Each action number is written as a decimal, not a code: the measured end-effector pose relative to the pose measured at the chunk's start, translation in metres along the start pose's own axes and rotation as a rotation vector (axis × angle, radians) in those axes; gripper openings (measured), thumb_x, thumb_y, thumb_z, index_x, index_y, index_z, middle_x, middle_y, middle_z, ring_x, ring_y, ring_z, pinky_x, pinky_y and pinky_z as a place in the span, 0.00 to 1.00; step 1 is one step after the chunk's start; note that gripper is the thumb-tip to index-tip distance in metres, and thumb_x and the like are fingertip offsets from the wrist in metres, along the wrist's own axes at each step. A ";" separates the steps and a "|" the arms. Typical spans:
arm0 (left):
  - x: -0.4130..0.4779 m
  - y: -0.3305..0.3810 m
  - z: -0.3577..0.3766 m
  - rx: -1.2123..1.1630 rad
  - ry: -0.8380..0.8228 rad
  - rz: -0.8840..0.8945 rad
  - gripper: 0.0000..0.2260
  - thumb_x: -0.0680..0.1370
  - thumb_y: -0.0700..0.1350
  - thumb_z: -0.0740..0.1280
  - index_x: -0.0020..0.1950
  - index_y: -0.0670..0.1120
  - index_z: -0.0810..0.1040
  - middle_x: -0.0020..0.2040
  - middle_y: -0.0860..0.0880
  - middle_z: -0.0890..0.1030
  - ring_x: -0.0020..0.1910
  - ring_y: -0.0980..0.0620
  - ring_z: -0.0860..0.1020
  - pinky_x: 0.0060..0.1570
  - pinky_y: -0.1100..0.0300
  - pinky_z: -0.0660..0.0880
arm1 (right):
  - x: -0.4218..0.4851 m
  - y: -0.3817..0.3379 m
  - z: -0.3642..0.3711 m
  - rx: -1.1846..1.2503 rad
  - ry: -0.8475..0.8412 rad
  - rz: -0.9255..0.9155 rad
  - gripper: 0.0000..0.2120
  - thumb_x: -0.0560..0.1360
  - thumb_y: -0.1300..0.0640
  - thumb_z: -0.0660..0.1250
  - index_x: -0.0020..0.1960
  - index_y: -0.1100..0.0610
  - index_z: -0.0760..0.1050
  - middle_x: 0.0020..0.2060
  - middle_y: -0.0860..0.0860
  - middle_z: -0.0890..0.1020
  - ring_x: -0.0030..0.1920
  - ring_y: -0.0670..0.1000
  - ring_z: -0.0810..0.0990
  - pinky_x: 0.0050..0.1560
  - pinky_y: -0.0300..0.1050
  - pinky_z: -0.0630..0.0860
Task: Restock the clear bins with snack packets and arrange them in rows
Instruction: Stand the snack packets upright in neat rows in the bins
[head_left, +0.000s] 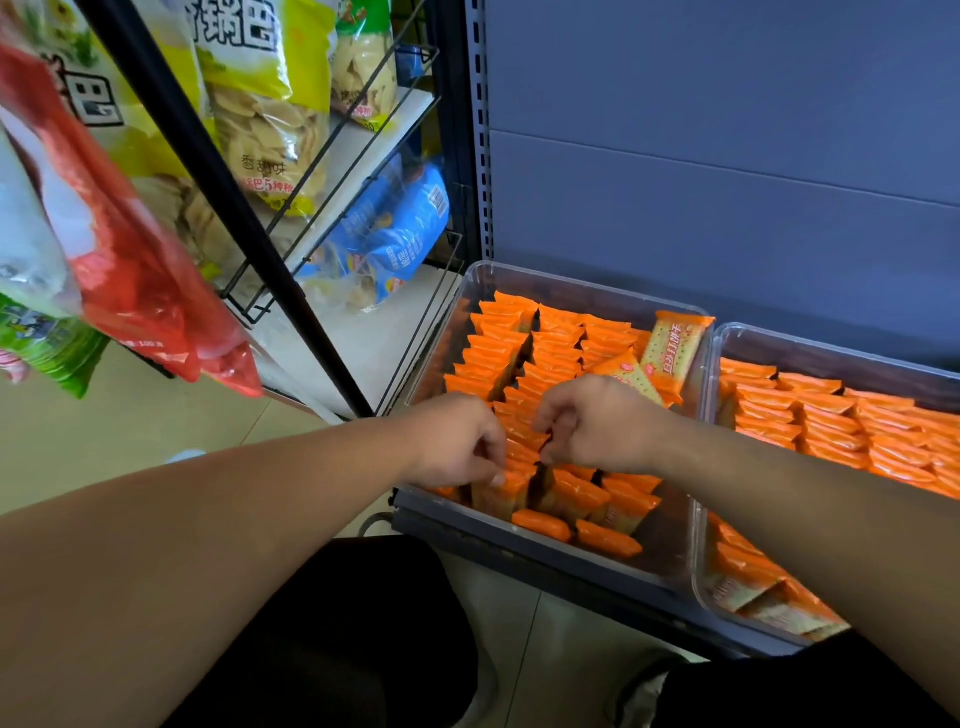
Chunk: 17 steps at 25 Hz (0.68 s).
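Two clear bins stand side by side on a low shelf. The left bin (693, 525) holds rows of orange snack packets (550, 353) standing on edge. My left hand (457, 441) reaches into its near left part, fingers curled down onto an upright packet (506, 491). My right hand (597, 421) hovers beside it, its curled fingers pinching packets in the middle row. Two loose packets (675, 348) lie flat, tilted against the far right wall. The right bin (831, 343) is full of orange packets (841, 426) in rows.
A black wire rack (332, 208) with large yellow and blue crisp bags stands to the left. Red and green bags (130, 260) hang close to the camera at upper left. A grey shelf back panel (727, 156) rises behind the bins. Tiled floor lies below.
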<state>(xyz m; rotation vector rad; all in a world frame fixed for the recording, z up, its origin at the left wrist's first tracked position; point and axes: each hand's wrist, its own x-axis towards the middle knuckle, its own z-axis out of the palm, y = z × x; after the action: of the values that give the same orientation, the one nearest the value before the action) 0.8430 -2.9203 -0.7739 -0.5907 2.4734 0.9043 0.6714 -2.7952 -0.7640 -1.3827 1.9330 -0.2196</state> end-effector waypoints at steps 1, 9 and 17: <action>0.002 0.000 -0.001 -0.017 -0.033 -0.022 0.04 0.76 0.49 0.77 0.49 0.51 0.88 0.45 0.57 0.83 0.45 0.58 0.80 0.47 0.60 0.75 | -0.002 0.003 0.003 -0.039 0.008 0.003 0.07 0.75 0.48 0.77 0.49 0.43 0.80 0.44 0.42 0.82 0.48 0.46 0.82 0.51 0.46 0.82; -0.001 -0.012 -0.008 0.007 -0.074 -0.094 0.04 0.75 0.45 0.79 0.49 0.50 0.88 0.44 0.57 0.84 0.44 0.59 0.80 0.44 0.63 0.75 | 0.010 -0.019 0.041 -0.277 0.010 0.018 0.11 0.77 0.44 0.72 0.58 0.44 0.80 0.54 0.46 0.81 0.57 0.51 0.79 0.48 0.47 0.78; -0.006 -0.013 -0.010 -0.021 -0.012 -0.102 0.04 0.74 0.47 0.80 0.44 0.50 0.87 0.41 0.56 0.84 0.43 0.57 0.81 0.46 0.58 0.79 | 0.022 -0.015 0.047 0.125 0.097 0.103 0.09 0.72 0.57 0.78 0.38 0.47 0.81 0.43 0.46 0.84 0.47 0.47 0.83 0.44 0.44 0.84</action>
<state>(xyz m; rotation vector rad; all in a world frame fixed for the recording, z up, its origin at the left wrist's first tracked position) 0.8520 -2.9350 -0.7699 -0.7099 2.4015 0.8921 0.7096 -2.8074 -0.7998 -1.2079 2.0276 -0.3573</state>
